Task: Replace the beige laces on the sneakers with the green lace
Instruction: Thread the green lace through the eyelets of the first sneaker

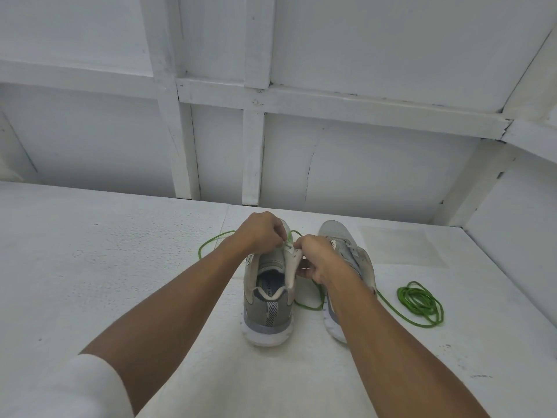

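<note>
White tabletop below a panelled wall. At frame centre, the left hand pinches the green lace at one sneaker's eyelets — the right hand grips its flap. A green coil lies right of the other sneaker.

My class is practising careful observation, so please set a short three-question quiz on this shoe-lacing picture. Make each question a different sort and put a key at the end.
1. True or false: the left hand and the right hand both work at the left sneaker, where the green lace goes in.
2. Where does the coiled green lace lie?
A) inside the left sneaker
B) on the white surface, to the right of the right sneaker
C) in the left hand
3. Fill in: the lace threaded in the right sneaker is ___.
Key: 1 true; 2 B; 3 beige.
</note>
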`<state>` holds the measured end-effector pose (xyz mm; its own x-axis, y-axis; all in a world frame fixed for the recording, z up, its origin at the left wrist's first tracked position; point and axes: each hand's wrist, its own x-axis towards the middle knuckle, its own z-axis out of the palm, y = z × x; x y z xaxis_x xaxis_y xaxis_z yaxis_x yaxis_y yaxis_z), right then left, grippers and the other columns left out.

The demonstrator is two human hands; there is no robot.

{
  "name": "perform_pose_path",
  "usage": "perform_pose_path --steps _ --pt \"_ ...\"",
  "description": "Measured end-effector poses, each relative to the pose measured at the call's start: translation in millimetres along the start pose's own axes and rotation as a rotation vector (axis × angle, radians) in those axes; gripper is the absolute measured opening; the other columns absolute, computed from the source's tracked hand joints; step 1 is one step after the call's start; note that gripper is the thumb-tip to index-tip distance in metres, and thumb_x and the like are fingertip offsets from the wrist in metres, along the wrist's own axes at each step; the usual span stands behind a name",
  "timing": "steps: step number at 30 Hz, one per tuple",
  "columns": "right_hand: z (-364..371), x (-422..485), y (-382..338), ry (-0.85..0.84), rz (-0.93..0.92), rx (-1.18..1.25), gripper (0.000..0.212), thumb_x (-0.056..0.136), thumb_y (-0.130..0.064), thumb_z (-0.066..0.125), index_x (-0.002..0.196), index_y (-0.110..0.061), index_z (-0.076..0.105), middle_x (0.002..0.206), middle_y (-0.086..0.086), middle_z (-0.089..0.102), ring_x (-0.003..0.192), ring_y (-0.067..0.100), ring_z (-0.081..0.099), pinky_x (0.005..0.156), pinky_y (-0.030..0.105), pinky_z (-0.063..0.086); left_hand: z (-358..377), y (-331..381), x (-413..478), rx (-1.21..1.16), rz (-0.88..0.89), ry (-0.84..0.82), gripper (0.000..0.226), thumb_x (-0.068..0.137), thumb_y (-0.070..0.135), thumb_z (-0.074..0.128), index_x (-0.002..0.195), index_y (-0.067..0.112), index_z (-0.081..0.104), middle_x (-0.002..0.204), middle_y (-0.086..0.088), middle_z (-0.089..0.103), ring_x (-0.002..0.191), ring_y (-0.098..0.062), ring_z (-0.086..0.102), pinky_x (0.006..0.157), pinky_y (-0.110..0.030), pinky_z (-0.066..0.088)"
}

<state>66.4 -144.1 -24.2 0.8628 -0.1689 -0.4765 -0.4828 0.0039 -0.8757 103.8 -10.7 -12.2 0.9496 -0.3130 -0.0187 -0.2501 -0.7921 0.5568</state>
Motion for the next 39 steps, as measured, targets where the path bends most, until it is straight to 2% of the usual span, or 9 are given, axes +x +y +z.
perform_pose_path --steps 11,16,21,26,29,32,34,37,39 --pt "-0.3 1.1 -0.5 -0.011 0.01 -0.005 0.015 0.088 0.001 0.044 0.091 -0.005 0.058 0.075 0.014 0.057 0.07 0.027 0.057 0.065 0.037 0.055 5.7 3.1 -0.5 0.024 -0.012 0.029 0.014 0.082 0.013 0.063 0.084 0.022 0.074 0.091 0.002 0.07 0.089 -0.016 0.063 0.08 -0.029 0.054" --pt "-0.8 0.3 -5.0 -0.071 0.006 -0.065 0.015 0.088 0.001 0.045 0.087 -0.005 0.058 0.079 0.014 0.057 0.08 0.032 0.06 0.081 0.046 0.057 15.0 8.8 -3.4 0.029 -0.018 0.056 0.01 0.084 0.019 0.064 0.078 0.024 0.057 0.087 0.004 0.061 0.088 -0.019 0.058 0.072 -0.028 0.045" --pt "-2.1 1.9 -11.0 -0.082 -0.026 -0.187 0.023 0.093 0.0 0.039 0.094 -0.001 0.062 0.088 0.017 0.063 0.084 0.034 0.065 0.081 0.051 0.058 16.9 9.9 -7.2 0.052 -0.054 0.097 0.014 0.087 0.022 0.063 0.083 0.024 0.049 0.099 -0.002 0.063 0.094 -0.024 0.056 0.08 -0.035 0.043" --pt "-3.0 2.7 -11.0 -0.058 -0.116 -0.291 0.021 0.094 0.004 0.041 0.094 -0.001 0.062 0.094 0.018 0.068 0.078 0.031 0.069 0.067 0.042 0.061 15.3 9.8 -22.1 0.088 -0.101 0.176 0.011 0.089 0.031 0.063 0.093 0.026 0.054 0.105 0.002 0.063 0.109 -0.023 0.051 0.089 -0.039 0.031" --pt "-3.9 8.6 -11.5 0.027 -0.239 -0.485 0.014 0.09 0.0 0.049 0.082 -0.007 0.058 0.093 0.017 0.067 0.076 0.034 0.07 0.067 0.047 0.061 11.5 0.0 -39.4 0.078 -0.196 0.327 0.025 0.083 0.034 0.067 0.104 0.024 0.061 0.112 -0.001 0.061 0.111 -0.024 0.05 0.088 -0.038 0.038" --pt "-7.2 9.2 -21.4 0.122 -0.42 -0.877 0.014 0.085 0.0 0.048 0.091 -0.006 0.058 0.099 0.016 0.064 0.086 0.035 0.067 0.074 0.048 0.058 16.7 -17.3 -59.0 -0.12 -0.272 0.339 0.029 0.084 0.038 0.067 0.105 0.019 0.061 0.104 -0.001 0.065 0.093 -0.018 0.058 0.075 -0.03 0.045" --pt "-16.2 8.8 -36.2 0.18 -0.497 -0.953 0.019 0.09 -0.001 0.042 0.101 0.0 0.058 0.101 0.014 0.063 0.089 0.033 0.064 0.075 0.044 0.055 22.8 -25.1 -68.0 -0.226 -0.282 0.338 0.029 0.087 0.042 0.063 0.106 0.019 0.065 0.1 0.001 0.069 0.087 -0.015 0.061 0.074 -0.028 0.047" --pt "-35.7 7.9 -71.7 0.252 -0.518 -0.752 0.013 0.092 -0.001 0.044 0.096 0.002 0.056 0.099 0.017 0.066 0.092 0.033 0.065 0.08 0.043 0.054 26.5 -25.9 -75.3 -0.287 -0.263 0.391 0.03 0.092 0.04 0.059 0.114 0.022 0.069 0.101 0.0 0.071 0.084 -0.013 0.06 0.076 -0.026 0.048" --pt "-48.8 1.6 -98.0 0.171 -0.445 -0.213 0.016 0.095 0.002 0.041 0.083 -0.001 0.052 0.089 0.017 0.063 0.081 0.03 0.067 0.078 0.04 0.055 28.3 -23.8 -76.9 -0.318 -0.254 0.409 0.031 0.093 0.039 0.057 0.116 0.022 0.07 0.103 0.0 0.071 0.084 -0.012 0.06 0.074 -0.024 0.045"
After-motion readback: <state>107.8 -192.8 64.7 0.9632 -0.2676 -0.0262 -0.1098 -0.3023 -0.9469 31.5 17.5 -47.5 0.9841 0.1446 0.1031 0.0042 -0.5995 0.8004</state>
